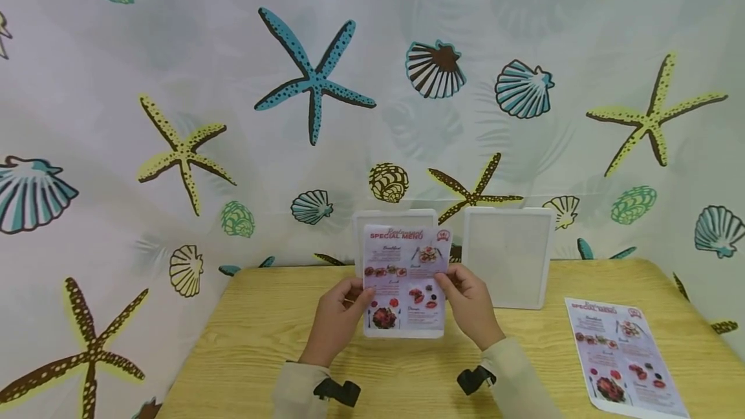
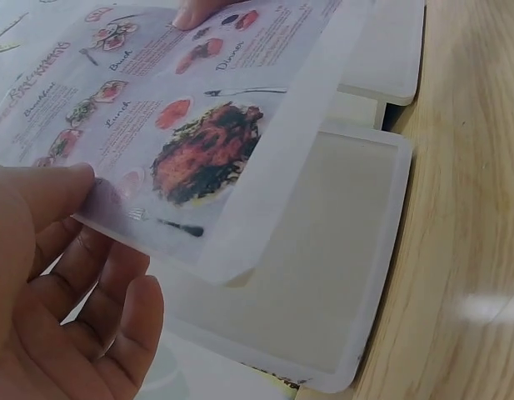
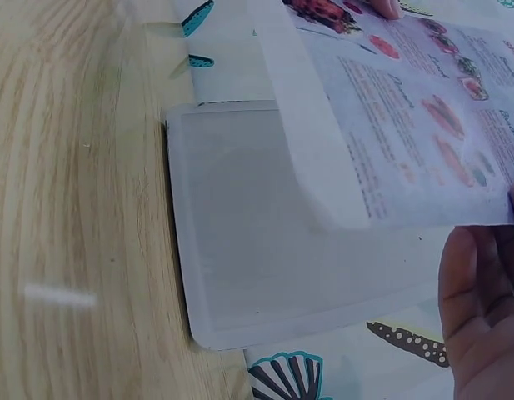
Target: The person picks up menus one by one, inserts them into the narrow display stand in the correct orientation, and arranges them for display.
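A printed menu sheet [image 1: 405, 302] headed "Special Menu" is held up in front of me, over the table. My left hand [image 1: 339, 317] pinches its left edge, thumb on the printed side. On the opposite edge, my right hand [image 1: 471, 302] pinches the sheet in the same way. Behind the sheet stands a white frame [image 1: 396, 215], largely covered by it in the head view. In the left wrist view a pale panel [image 2: 323, 250] with a white rim shows below the sheet. A second white frame [image 1: 506, 257] leans upright to the right of the sheet.
Another menu sheet [image 1: 625, 357] lies flat on the right side of the wooden table [image 1: 233, 348]. A curtain [image 1: 349, 167] printed with starfish and shells hangs behind the table and at both sides. Each wrist wears a black strap with a small camera [image 1: 343, 393].
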Demonstrator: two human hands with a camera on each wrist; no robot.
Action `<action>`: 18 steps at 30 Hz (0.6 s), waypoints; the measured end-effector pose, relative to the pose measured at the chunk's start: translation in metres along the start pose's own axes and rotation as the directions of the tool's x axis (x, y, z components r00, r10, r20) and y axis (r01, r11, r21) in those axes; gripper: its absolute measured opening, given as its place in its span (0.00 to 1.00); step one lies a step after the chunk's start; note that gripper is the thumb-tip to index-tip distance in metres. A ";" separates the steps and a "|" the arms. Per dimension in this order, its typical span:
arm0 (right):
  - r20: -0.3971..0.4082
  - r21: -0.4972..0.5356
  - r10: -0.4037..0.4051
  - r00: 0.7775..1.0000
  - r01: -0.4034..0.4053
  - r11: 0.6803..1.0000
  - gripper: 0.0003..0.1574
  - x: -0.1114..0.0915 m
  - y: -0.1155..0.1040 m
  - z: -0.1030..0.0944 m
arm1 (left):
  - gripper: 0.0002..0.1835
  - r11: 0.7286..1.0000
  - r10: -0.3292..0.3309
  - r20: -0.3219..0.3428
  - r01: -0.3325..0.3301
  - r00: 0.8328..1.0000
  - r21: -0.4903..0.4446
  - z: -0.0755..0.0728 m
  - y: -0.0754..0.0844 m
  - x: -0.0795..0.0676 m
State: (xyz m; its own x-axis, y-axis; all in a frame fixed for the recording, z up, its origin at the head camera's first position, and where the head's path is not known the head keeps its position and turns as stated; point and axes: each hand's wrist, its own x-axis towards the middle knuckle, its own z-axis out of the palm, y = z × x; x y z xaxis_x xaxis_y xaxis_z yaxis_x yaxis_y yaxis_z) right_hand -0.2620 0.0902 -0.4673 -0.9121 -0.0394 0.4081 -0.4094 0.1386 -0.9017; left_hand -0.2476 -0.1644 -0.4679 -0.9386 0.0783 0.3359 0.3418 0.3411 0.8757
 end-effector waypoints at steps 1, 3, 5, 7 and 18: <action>0.008 0.006 0.003 1.000 -0.003 1.000 0.09 0.000 0.000 0.000 | 0.13 1.000 0.002 -0.002 -0.002 1.000 0.003 0.000 -0.001 0.000; 0.023 0.008 0.007 1.000 -0.007 1.000 0.09 0.000 -0.001 0.000 | 0.12 1.000 0.005 -0.005 -0.005 1.000 0.008 0.001 -0.002 0.001; 0.033 0.013 -0.003 0.999 0.002 1.000 0.10 0.000 0.004 0.000 | 0.12 1.000 0.004 -0.006 -0.004 1.000 0.010 0.002 -0.004 0.001; 0.040 0.008 -0.004 0.999 0.004 1.000 0.11 0.000 0.008 0.000 | 0.11 1.000 0.000 -0.007 0.000 1.000 0.014 0.002 -0.005 0.000; 0.028 0.008 0.023 0.999 -0.023 1.000 0.11 0.001 0.005 -0.001 | 0.12 0.999 -0.046 0.016 0.046 0.999 -0.015 0.005 -0.007 0.001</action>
State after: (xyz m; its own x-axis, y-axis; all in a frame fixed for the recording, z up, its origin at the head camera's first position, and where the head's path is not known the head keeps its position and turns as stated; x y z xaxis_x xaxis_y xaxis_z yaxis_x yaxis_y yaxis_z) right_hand -0.2650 0.0923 -0.4710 -0.9214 -0.0640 0.3832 -0.3884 0.1313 -0.9121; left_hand -0.2515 -0.1624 -0.4756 -0.9539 0.0773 0.2901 0.2991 0.3304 0.8952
